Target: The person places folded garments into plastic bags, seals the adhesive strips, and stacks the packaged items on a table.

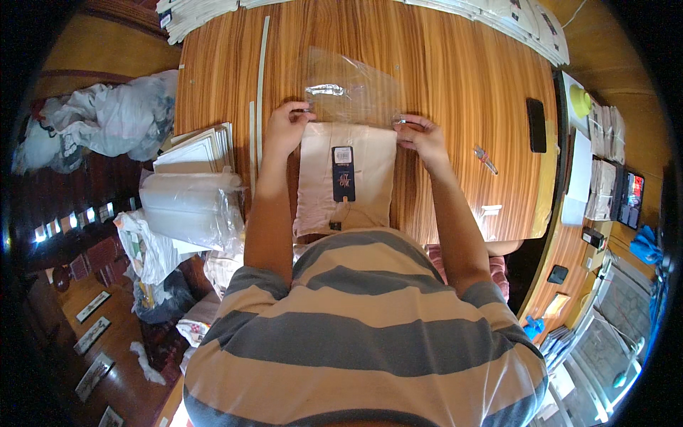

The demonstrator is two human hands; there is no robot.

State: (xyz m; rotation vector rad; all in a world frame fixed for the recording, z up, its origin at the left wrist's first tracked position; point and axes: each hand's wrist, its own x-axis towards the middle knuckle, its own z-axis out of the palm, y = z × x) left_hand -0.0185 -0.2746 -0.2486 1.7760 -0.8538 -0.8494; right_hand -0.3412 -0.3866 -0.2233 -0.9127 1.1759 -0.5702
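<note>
A folded cream cloth garment (311,181) lies flat on the wooden table in front of me. On it rests a dark hang tag (343,186) with a white label at its top. Beyond the garment's far edge spreads a clear plastic bag (352,92). My left hand (287,128) pinches the bag's near left corner between thumb and fingers, close to the garment. At the near right corner, my right hand (425,139) pinches the bag in the same way. Where bag and garment meet, I cannot tell how far one overlaps the other.
Stacks of packed garments (491,18) line the table's far edge. A black phone (537,125) and a small snipper (486,160) lie to the right. On the left sit a pile of clear bags (192,206) and white card sheets (196,149).
</note>
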